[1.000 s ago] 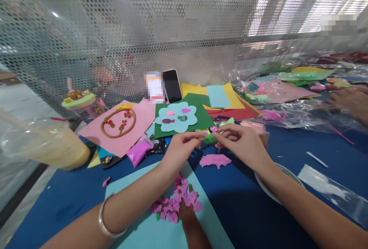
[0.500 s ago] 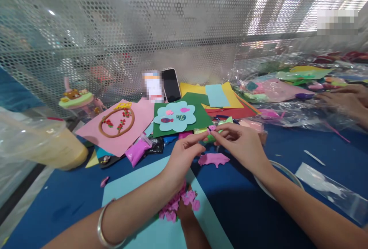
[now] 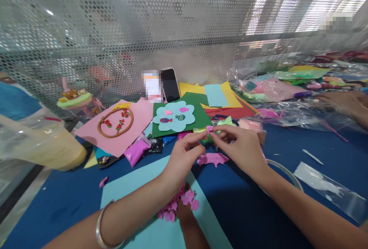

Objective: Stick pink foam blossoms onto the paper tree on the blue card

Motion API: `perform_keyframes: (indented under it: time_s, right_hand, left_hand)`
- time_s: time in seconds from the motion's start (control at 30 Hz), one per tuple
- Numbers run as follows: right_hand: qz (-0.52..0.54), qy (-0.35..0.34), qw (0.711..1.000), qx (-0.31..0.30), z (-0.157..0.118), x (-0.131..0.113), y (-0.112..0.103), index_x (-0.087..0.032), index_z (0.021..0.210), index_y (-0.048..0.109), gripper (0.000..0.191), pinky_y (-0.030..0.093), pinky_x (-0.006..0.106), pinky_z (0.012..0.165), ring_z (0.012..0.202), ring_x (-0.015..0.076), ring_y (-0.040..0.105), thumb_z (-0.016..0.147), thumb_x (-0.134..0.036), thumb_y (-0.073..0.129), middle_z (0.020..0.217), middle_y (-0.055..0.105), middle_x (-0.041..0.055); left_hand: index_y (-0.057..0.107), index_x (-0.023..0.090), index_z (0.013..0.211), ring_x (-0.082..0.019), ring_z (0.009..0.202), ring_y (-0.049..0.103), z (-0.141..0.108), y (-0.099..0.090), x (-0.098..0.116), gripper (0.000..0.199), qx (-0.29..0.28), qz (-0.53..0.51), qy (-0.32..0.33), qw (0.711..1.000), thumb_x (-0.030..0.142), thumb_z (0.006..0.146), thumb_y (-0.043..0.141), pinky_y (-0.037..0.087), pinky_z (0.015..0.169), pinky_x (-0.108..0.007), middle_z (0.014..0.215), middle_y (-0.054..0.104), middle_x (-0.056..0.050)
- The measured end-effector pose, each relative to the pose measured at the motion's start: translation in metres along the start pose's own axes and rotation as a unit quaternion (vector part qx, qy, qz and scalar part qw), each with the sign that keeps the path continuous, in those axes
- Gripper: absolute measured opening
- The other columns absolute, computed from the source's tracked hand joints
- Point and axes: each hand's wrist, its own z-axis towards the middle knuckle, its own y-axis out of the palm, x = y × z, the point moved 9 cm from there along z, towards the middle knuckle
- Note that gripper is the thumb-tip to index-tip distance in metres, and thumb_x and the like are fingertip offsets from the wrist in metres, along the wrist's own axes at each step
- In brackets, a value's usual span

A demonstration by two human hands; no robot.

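Perforated metal mesh (image 3: 184,30) walls off the back of a dark blue table (image 3: 287,187) strewn with craft supplies. At far left a clear plastic cup (image 3: 40,141) lies on its side with a pale yellow drink inside. Small plastic bags (image 3: 137,151) near the middle hold pink and black modelling clay, and clear bags at the right (image 3: 273,89) hold more coloured clay, though I cannot make out their contents well.

I see my left hand (image 3: 182,157) and right hand (image 3: 243,147) meeting above the table, both pinching a tiny pink clay piece (image 3: 209,129) between thumb and fingertips. It is too small for me to tell its long axis or which way it points. A green clay lump (image 3: 207,139) shows just behind my fingers, mostly hidden.

Below them lies a flattened pink clay sheet (image 3: 213,159), and nearer me a light blue paper (image 3: 143,187) bears pink clay flowers (image 3: 179,203), partly covered by my left forearm. Another person's hand (image 3: 345,103) is cut off at the right edge.
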Motion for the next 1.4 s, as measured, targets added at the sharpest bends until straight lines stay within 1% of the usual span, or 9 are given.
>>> perform_keyframes:
  time_s: [0.4,0.6,0.73,0.83,0.93,1.0,1.07,1.27,1.4]
  right_hand:
    - [0.015,-0.052,0.998,0.021,0.000,-0.011,-0.002,-0.019,0.082,0.072,0.013,0.055,0.025,0.055,0.051,0.0145,0.065,0.074,-0.026,0.065,0.057,0.068,-0.0002]
    - [0.081,0.013,0.997,-0.011,0.001,0.003,0.002,-0.020,0.083,0.071,0.013,0.056,0.028,0.055,0.053,0.0168,0.067,0.074,-0.027,0.065,0.061,0.070,0.0011]
    - [0.142,0.061,0.987,-0.045,0.003,0.011,0.009,-0.018,0.083,0.068,0.016,0.056,0.029,0.053,0.053,0.0186,0.067,0.073,-0.031,0.066,0.059,0.069,0.0022]
    - [0.167,0.090,0.981,-0.051,0.004,0.015,0.010,-0.018,0.080,0.067,0.019,0.055,0.028,0.049,0.052,0.0194,0.067,0.072,-0.035,0.067,0.055,0.067,0.0021]
    - [0.183,0.108,0.975,-0.065,0.004,0.018,0.013,-0.017,0.078,0.066,0.020,0.054,0.028,0.049,0.053,0.0198,0.068,0.071,-0.036,0.068,0.056,0.067,0.0024]
    - [0.186,0.118,0.971,-0.095,0.003,0.019,0.019,-0.017,0.078,0.065,0.021,0.054,0.028,0.049,0.053,0.0200,0.068,0.071,-0.036,0.068,0.055,0.067,0.0023]
    - [0.182,0.127,0.965,-0.139,0.001,0.020,0.026,-0.017,0.078,0.065,0.020,0.053,0.027,0.049,0.054,0.0199,0.068,0.072,-0.036,0.067,0.055,0.067,0.0021]
    - [0.159,0.133,0.945,-0.253,-0.007,0.018,0.046,-0.017,0.077,0.065,0.015,0.051,0.024,0.052,0.055,0.0160,0.066,0.075,-0.032,0.064,0.059,0.070,0.0023]
    - [0.148,0.135,0.944,-0.264,-0.008,0.019,0.048,-0.017,0.075,0.065,0.013,0.051,0.025,0.053,0.056,0.0159,0.066,0.075,-0.030,0.062,0.060,0.070,0.0022]
  left_hand:
    - [0.074,0.024,0.097,-0.013,0.076,0.050,-0.002,-0.001,0.004,0.040,0.011,0.008,0.019,1.000,0.012,0.063,0.056,0.039,0.066,-0.023,0.093,0.058,-0.003]
    - [0.075,0.024,0.095,-0.012,0.074,0.050,-0.004,-0.002,0.009,0.038,0.019,0.031,0.035,0.999,0.012,0.065,0.054,0.040,0.068,-0.024,0.090,0.062,-0.003]
    - [0.074,0.019,0.092,-0.013,0.072,0.053,0.002,-0.008,0.010,0.033,0.033,0.104,0.055,0.992,0.012,0.068,0.053,0.041,0.065,-0.025,0.090,0.065,-0.004]
    - [0.073,0.018,0.085,-0.014,0.071,0.055,0.008,-0.009,0.018,0.024,0.018,0.235,0.111,0.966,0.013,0.070,0.055,0.042,0.064,-0.026,0.087,0.067,-0.005]
    - [0.072,0.020,0.082,-0.018,0.079,0.057,0.012,-0.005,0.022,0.016,-0.024,0.392,0.163,0.905,0.019,0.074,0.058,0.042,0.069,-0.028,0.085,0.066,-0.004]
    - [0.073,0.022,0.084,-0.021,0.085,0.057,0.013,-0.004,0.019,0.015,-0.044,0.466,0.163,0.869,0.024,0.075,0.061,0.042,0.071,-0.030,0.088,0.066,-0.005]
    - [0.073,0.023,0.085,-0.022,0.085,0.057,0.014,-0.004,0.012,0.016,-0.064,0.507,0.148,0.847,0.029,0.074,0.064,0.042,0.071,-0.031,0.089,0.066,-0.005]
    - [0.072,0.020,0.074,-0.022,0.080,0.058,0.014,0.003,0.000,0.009,-0.103,0.544,0.129,0.822,0.026,0.073,0.065,0.041,0.072,-0.031,0.081,0.067,-0.005]
    - [0.069,0.020,0.069,-0.020,0.077,0.058,0.013,0.007,0.001,0.010,-0.117,0.539,0.144,0.822,0.021,0.075,0.061,0.040,0.070,-0.030,0.081,0.067,-0.004]
